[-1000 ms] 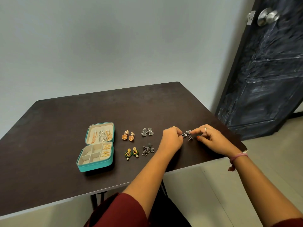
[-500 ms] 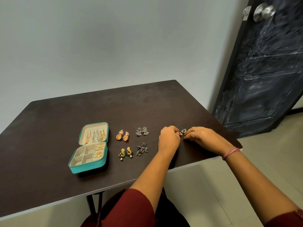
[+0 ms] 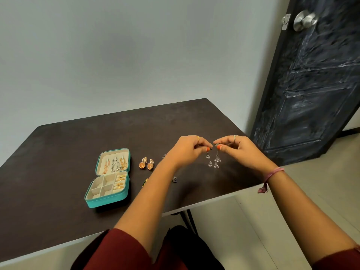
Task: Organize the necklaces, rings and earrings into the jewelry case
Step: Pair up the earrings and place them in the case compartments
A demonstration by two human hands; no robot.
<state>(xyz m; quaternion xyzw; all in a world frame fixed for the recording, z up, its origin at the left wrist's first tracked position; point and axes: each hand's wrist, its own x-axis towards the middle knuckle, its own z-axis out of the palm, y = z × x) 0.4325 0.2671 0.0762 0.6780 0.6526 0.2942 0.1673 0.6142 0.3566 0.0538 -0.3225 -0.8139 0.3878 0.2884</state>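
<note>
On my left I see the open teal zip-around jewelry case (image 3: 109, 199) on the dark brown counter (image 3: 48, 152), chains in its lid, gold rings in its slots. My left hand (image 3: 187, 151) and right hand (image 3: 236, 151) each pinch a silver dangling earring (image 3: 216, 159), lifted above the counter.
</note>
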